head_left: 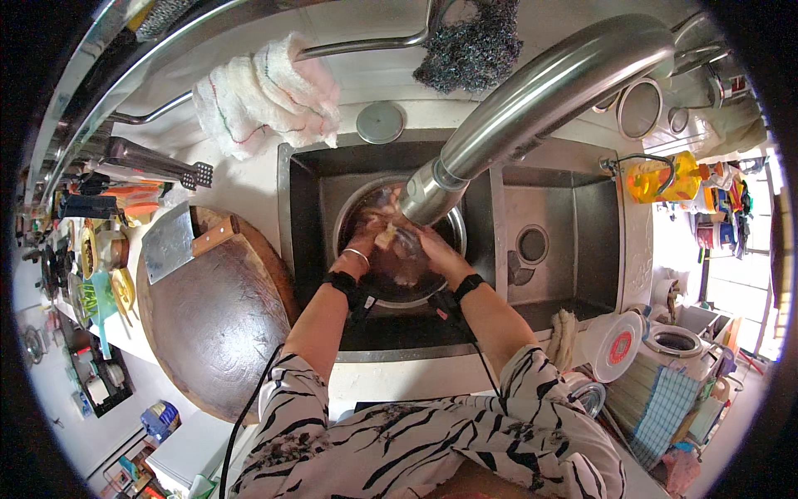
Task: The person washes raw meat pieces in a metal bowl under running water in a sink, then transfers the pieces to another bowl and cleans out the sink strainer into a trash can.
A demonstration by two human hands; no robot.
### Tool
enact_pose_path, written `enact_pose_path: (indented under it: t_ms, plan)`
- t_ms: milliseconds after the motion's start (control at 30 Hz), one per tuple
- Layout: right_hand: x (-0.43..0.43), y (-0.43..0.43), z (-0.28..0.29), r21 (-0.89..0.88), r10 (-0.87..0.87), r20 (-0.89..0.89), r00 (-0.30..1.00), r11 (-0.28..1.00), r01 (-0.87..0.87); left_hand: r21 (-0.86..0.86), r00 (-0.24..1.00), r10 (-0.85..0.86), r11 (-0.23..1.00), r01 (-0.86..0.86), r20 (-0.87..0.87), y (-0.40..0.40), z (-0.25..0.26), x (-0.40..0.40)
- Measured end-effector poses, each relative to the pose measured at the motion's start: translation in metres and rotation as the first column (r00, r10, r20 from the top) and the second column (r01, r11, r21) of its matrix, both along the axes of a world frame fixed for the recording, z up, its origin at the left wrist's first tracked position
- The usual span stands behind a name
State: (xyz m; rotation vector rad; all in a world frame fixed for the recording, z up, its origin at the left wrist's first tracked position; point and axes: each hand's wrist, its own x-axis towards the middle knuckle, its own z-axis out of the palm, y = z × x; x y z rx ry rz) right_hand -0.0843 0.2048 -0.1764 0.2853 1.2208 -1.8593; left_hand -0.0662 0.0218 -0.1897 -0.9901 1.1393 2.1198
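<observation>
A round metal basin (462, 240) stands in the left bowl of a dark double sink (315, 262), holding reddish-brown liquid and pieces of what looks like raw meat (406, 274). My left hand (365, 240) is in the basin at its left side, touching a pale yellowish piece (385, 236). From the right, my right hand (436, 249) reaches in, its fingers partly under the liquid and blurred. Whether either hand grips a piece cannot be made out. Above my hands ends the thick metal faucet (430, 187).
A round wooden chopping board (218, 324) with a cleaver (171, 243) on it lies left of the sink. A white towel (268, 93) hangs on a rail behind. The right sink bowl (555, 212) has a drain. A yellow bottle (661, 178) stands at right.
</observation>
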Motion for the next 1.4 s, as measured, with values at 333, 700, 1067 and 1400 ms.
enact_pose_path:
  t_ms: [333,700,1067,1400]
  plan:
    - [-0.002,0.024,0.058,0.64,0.731,-0.491,0.474,0.672,-0.374,-0.349,0.896,-0.394,0.884,0.309,-0.204,-0.026,0.049,0.007]
    - [-0.064,-0.031,-0.001,-0.317,-0.176,-0.332,0.927,0.946,0.066,0.473,0.931,0.254,0.807,-0.354,0.263,-0.016,-0.041,-0.032]
    - [-0.01,0.022,0.065,0.665,0.697,-0.691,0.192,0.717,-0.211,-0.083,0.984,-0.172,0.982,0.167,-0.052,-0.02,0.051,0.004]
    - [-0.009,0.036,0.018,0.387,0.257,0.011,0.966,0.89,-0.241,0.184,0.969,-0.14,0.978,0.102,0.205,-0.013,0.038,0.028]
